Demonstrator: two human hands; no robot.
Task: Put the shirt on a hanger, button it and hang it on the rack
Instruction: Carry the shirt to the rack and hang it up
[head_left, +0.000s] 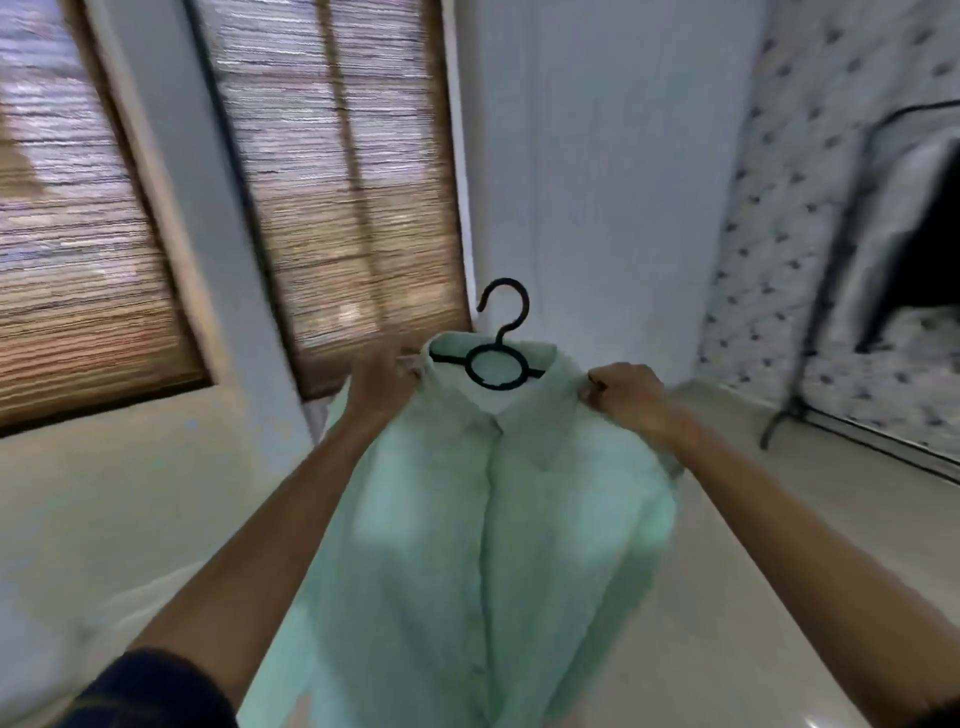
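A pale mint-green shirt (467, 545) hangs on a black plastic hanger (500, 364) whose hook points up above the collar. The shirt's front placket looks closed down the middle. My left hand (382, 382) grips the shirt's left shoulder beside the collar. At the other shoulder my right hand (626, 395) holds the fabric with curled fingers. Both arms are stretched out in front, holding the shirt up in the air. A black metal clothes rack (826, 291) stands at the right. The whole view is blurred by motion.
Two windows with brown bamboo blinds (332, 197) fill the left wall. A white wall (597, 182) is straight ahead. Behind the rack hangs a patterned white cloth (779, 208), and dark and grey garments (919, 218) hang on it. The floor (727, 545) is pale.
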